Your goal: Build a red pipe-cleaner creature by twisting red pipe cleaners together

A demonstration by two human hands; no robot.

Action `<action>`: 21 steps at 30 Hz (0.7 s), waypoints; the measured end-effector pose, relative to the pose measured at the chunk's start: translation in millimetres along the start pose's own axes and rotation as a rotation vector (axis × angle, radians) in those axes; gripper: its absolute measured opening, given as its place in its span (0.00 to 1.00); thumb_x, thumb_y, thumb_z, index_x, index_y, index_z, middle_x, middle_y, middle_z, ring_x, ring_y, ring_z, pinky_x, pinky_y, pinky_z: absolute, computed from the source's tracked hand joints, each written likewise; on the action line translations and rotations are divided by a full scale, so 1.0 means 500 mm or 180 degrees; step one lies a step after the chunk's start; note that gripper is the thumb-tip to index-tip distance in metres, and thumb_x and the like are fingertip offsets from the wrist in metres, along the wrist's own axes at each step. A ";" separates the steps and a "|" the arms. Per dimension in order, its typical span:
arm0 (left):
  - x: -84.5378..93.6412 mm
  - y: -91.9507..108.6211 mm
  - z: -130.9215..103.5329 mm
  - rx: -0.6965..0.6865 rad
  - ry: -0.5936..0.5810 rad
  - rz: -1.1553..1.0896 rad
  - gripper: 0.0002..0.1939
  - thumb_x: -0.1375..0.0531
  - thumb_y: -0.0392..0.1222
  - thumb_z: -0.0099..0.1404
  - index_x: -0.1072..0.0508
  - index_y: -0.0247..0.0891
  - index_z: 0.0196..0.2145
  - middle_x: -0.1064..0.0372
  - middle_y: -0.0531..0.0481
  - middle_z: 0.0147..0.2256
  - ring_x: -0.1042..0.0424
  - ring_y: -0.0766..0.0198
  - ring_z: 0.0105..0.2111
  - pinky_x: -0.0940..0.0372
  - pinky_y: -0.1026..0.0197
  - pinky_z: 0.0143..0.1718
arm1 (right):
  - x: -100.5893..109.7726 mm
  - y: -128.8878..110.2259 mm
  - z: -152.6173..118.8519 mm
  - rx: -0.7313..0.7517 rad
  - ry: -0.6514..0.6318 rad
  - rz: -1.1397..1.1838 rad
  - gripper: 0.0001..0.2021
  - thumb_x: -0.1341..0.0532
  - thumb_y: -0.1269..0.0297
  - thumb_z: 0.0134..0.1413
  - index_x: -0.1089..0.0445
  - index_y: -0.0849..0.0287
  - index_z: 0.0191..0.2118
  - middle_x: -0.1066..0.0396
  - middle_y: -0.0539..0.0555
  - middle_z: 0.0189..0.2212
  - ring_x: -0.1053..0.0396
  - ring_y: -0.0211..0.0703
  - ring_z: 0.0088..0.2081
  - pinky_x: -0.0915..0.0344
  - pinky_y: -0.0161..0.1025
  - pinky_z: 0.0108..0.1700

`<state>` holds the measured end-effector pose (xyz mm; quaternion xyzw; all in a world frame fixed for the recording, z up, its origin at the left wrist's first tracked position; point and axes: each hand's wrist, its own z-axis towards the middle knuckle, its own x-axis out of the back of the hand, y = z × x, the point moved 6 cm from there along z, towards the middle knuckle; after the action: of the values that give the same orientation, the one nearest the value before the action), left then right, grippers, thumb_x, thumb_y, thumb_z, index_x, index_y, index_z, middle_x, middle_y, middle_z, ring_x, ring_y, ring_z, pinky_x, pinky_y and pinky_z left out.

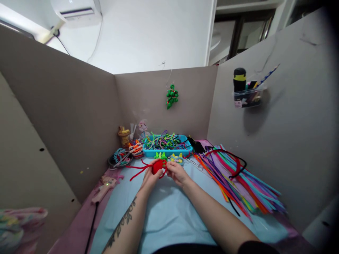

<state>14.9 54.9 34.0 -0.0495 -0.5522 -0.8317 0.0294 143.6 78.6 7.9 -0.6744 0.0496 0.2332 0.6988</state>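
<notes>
Between both hands, over the light blue cloth, is a red pipe-cleaner figure with loose red strands trailing to the left. My left hand is closed around its body, the thumb in front. At its right side, my right hand pinches the edge where a red stem bends downward. Just beyond the fingers sit a bright green pipe-cleaner piece and a yellow and blue one. Whether the green piece is joined to the red figure I cannot tell.
A blue tray full of pipe-cleaner scraps stands at the back. Long coloured pipe cleaners lie in a bundle at right. On the left are a dark bowl, an orange-white woven piece and a corded glue gun. Grey partitions enclose the desk.
</notes>
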 end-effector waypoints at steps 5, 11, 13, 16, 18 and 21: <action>0.008 -0.036 0.009 0.0176 0.0427 -0.0544 0.23 0.49 0.54 0.61 0.36 0.37 0.48 0.33 0.42 0.47 0.33 0.57 0.46 0.39 0.56 0.48 | -0.003 -0.048 -0.022 0.1136 0.0539 -0.1152 0.09 0.37 0.57 0.41 0.34 0.56 0.27 0.35 0.52 0.32 0.37 0.40 0.32 0.42 0.34 0.29; 0.019 -0.052 0.009 0.0220 0.0715 -0.0495 0.26 0.53 0.57 0.62 0.34 0.37 0.49 0.32 0.43 0.47 0.33 0.56 0.46 0.39 0.56 0.48 | -0.031 -0.063 -0.046 0.1586 0.0561 -0.2320 0.06 0.39 0.64 0.43 0.29 0.54 0.31 0.41 0.56 0.46 0.42 0.49 0.49 0.39 0.41 0.42; 0.021 -0.045 0.003 0.0189 0.0713 -0.0366 0.25 0.54 0.56 0.63 0.35 0.38 0.49 0.33 0.43 0.48 0.34 0.57 0.48 0.41 0.55 0.50 | -0.034 -0.063 -0.048 0.1731 0.0600 -0.2512 0.04 0.38 0.66 0.43 0.28 0.54 0.29 0.42 0.55 0.46 0.43 0.49 0.50 0.44 0.45 0.49; 0.015 -0.028 -0.008 0.0160 0.0637 -0.0139 0.25 0.55 0.55 0.64 0.36 0.38 0.51 0.36 0.43 0.52 0.38 0.57 0.52 0.45 0.54 0.53 | -0.033 -0.057 -0.044 0.1737 0.0689 -0.2600 0.02 0.38 0.66 0.43 0.29 0.56 0.24 0.41 0.55 0.46 0.43 0.49 0.50 0.49 0.46 0.54; 0.011 -0.014 -0.014 0.0078 0.0606 -0.0007 0.24 0.54 0.53 0.64 0.36 0.38 0.52 0.40 0.44 0.54 0.41 0.58 0.54 0.48 0.54 0.56 | -0.028 -0.050 -0.038 0.1559 0.0700 -0.2474 0.04 0.39 0.66 0.43 0.31 0.58 0.22 0.40 0.56 0.45 0.43 0.50 0.50 0.47 0.45 0.52; 0.005 0.000 -0.017 -0.0074 0.0551 0.0042 0.24 0.52 0.52 0.63 0.37 0.38 0.53 0.41 0.44 0.55 0.45 0.58 0.57 0.52 0.54 0.58 | -0.018 -0.040 -0.030 0.1306 0.0699 -0.2146 0.04 0.39 0.64 0.43 0.31 0.58 0.23 0.40 0.57 0.45 0.42 0.50 0.50 0.41 0.42 0.45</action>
<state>12.1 46.9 30.9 0.0186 -0.5376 -0.8390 0.0819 147.1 62.3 28.6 -0.5204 -0.0544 -0.0970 0.8466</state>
